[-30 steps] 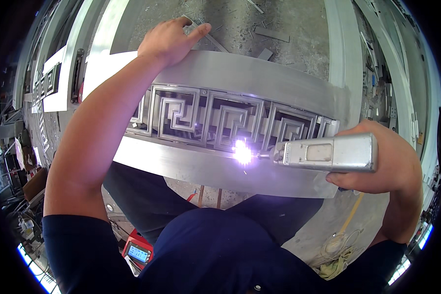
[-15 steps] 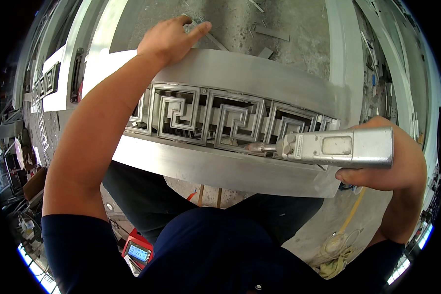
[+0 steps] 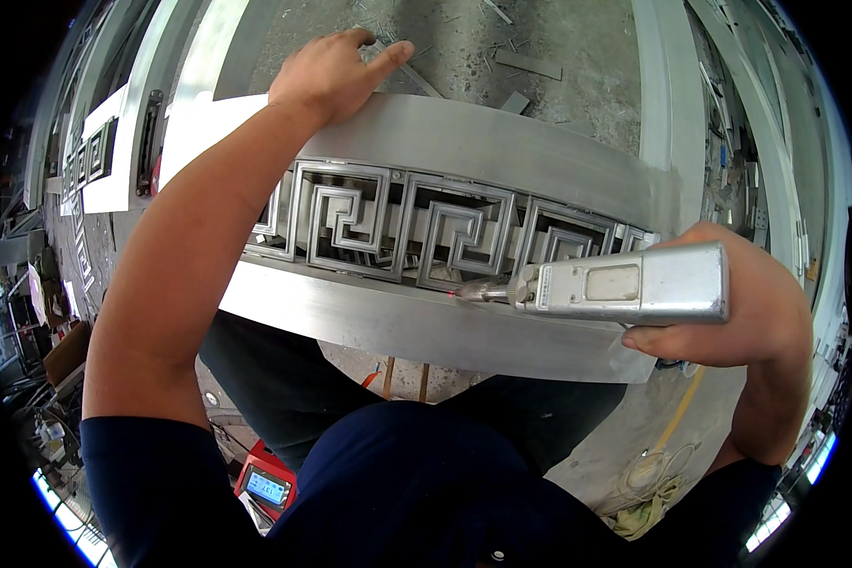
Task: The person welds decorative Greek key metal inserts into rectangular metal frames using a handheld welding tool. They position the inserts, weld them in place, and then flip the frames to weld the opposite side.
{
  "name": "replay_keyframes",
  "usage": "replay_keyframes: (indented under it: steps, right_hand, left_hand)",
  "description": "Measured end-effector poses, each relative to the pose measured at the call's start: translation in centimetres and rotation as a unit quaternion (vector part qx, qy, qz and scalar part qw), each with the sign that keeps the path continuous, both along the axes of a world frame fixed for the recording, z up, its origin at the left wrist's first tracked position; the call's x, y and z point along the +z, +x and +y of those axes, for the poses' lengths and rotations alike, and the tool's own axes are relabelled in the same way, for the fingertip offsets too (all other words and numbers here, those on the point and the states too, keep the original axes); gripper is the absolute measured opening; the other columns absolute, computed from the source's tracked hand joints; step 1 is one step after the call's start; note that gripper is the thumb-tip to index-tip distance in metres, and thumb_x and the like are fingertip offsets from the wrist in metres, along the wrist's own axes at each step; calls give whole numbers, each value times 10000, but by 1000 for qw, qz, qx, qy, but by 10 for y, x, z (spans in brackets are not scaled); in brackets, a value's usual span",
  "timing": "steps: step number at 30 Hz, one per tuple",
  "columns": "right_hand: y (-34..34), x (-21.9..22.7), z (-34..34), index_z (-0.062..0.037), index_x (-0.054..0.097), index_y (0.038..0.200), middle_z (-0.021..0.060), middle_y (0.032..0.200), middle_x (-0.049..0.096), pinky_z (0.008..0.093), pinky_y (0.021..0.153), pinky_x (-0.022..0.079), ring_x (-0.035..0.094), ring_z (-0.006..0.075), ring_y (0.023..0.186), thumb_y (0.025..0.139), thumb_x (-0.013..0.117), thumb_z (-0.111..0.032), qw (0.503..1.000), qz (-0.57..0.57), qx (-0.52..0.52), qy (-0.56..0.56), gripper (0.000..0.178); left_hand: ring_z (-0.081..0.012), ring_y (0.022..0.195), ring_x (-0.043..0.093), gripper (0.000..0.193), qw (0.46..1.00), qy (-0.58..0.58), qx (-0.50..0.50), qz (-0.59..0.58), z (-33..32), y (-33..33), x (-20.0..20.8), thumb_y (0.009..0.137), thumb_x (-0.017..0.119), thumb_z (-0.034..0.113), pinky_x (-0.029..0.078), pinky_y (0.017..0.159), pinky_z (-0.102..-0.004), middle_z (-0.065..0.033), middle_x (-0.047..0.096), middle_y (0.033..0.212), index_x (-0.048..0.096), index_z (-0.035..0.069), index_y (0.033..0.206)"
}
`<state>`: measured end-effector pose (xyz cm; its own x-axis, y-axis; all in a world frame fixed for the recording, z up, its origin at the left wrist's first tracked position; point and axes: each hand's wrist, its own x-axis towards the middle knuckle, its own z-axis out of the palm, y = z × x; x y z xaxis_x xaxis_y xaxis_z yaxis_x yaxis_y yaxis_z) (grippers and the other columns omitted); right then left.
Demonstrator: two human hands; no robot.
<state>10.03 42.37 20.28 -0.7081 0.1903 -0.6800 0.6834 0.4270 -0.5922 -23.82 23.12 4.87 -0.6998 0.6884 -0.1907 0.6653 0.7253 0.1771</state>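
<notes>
Head view: A silver welding gun [image 3: 625, 284] aims its nozzle [image 3: 488, 292] at the near border of Greek-key fretwork [image 3: 408, 227], a red spot [image 3: 452, 293] at the tip.
Fretwork: Bright metal spirals, set between the near and far edges of a pale metal panel [image 3: 426, 328].
Right hand [image 3: 762, 298]: Wrapped around the gun's rear, at the panel's right end.
Left hand [image 3: 327, 76]: Loose across the far edge, thumb and forefinger parted.
Floor [image 3: 445, 57]: Grey, strewn with metal offcuts [image 3: 528, 64] beyond that edge.
Workshop: Red box [image 3: 270, 458] with lit screen, off the near edge, toward the left.
</notes>
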Motion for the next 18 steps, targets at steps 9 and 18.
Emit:
replay_keyframes:
  steps: [9, 18]
  right_hand:
    - [-5, 2, -9, -3, 682, 990, 132, 860, 719, 335, 689, 556, 719, 225, 775, 728, 863, -238, 992, 47, 111, 45, 396]
    - [-28, 11, -15, -62, 711, 888, 129, 742, 702, 387, 660, 546, 703, 321, 714, 697, 825, -220, 985, -29, 171, -11, 273]
  left_hand:
    - [-303, 1362, 522, 905, 1000, 5, 0, 3, 0, 2, 2, 923, 384, 800, 420, 1131, -450, -142, 605, 1414, 563, 76, 1435]
    - [-337, 1326, 550, 918, 999, 38, -2, 19, -2, 0, -7, 907, 410, 812, 430, 1112, -450, -178, 604, 1404, 577, 64, 1414]
